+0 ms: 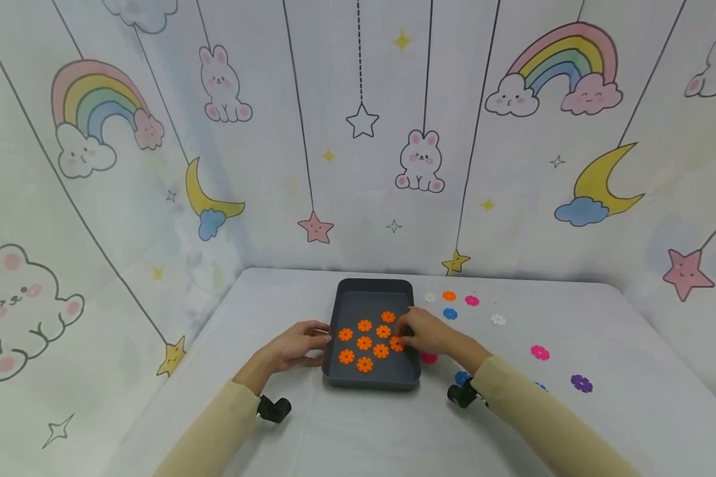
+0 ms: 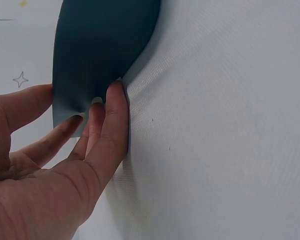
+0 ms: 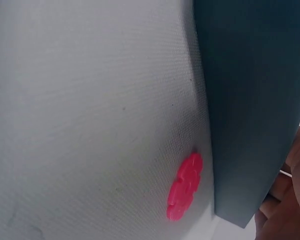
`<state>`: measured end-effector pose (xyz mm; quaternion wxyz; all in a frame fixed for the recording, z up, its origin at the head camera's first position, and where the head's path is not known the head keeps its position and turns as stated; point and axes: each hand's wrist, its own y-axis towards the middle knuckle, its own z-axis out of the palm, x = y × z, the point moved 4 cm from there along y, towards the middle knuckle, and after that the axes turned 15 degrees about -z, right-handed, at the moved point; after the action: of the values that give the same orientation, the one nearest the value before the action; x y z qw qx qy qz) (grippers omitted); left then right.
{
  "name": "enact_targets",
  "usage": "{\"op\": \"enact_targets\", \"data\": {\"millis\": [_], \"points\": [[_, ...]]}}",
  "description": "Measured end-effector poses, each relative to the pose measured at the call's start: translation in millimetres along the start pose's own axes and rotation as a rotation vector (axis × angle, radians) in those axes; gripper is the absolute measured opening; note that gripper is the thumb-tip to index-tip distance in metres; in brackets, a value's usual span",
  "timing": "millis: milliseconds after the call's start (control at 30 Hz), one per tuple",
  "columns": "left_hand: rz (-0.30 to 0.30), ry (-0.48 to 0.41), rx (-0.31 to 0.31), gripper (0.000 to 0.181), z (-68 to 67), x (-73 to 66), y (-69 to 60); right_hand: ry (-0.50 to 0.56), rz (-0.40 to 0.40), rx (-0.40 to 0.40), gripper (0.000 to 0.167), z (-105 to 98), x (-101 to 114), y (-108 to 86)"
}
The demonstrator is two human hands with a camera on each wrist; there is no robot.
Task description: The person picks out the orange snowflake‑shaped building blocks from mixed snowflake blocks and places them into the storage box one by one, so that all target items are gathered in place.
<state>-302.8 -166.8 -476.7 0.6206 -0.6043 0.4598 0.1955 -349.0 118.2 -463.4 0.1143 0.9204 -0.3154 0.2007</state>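
Observation:
A dark grey rectangular tray (image 1: 371, 383) lies on the table with several orange flower-shaped discs (image 1: 364, 343) spread flat on its floor. At its left side, my left hand (image 1: 295, 344) rests extended fingertips against the outer wall; the left wrist view shows these fingers (image 2: 112, 125) touching the tray wall (image 2: 100, 50). My right hand (image 1: 426, 330) reaches over the right rim, its bent fingertips pinching an orange disc (image 1: 396, 344) low in the tray. In the right wrist view, the tray's wall (image 3: 250, 110) hides the fingertips of that hand (image 3: 290, 195).
Right of the tray lie loose flower discs: a pink one (image 3: 185, 187) close to its wall, a blue one (image 1: 450, 313), a white one (image 1: 498, 320), a purple one (image 1: 581, 383) and others. A patterned cloth wall (image 1: 358, 185) stands behind the white table (image 1: 334, 437).

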Motion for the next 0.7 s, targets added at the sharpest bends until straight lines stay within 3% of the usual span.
{"op": "enact_targets", "data": {"millis": [200, 400, 700], "points": [[0.003, 0.004, 0.006, 0.048, -0.4, 0.5, -0.4, 0.043, 0.004, -0.023, 0.010, -8, 8, -8.0], [-0.002, 0.002, 0.010, 0.048, -1.1, 1.6, 0.1, 0.149, -0.072, -0.093, 0.025, -26, 16, -25.0], [0.010, -0.005, 0.020, 0.047, 0.1, 1.2, 0.4, 0.138, -0.068, -0.194, 0.028, -55, -1, -52.2]]}}
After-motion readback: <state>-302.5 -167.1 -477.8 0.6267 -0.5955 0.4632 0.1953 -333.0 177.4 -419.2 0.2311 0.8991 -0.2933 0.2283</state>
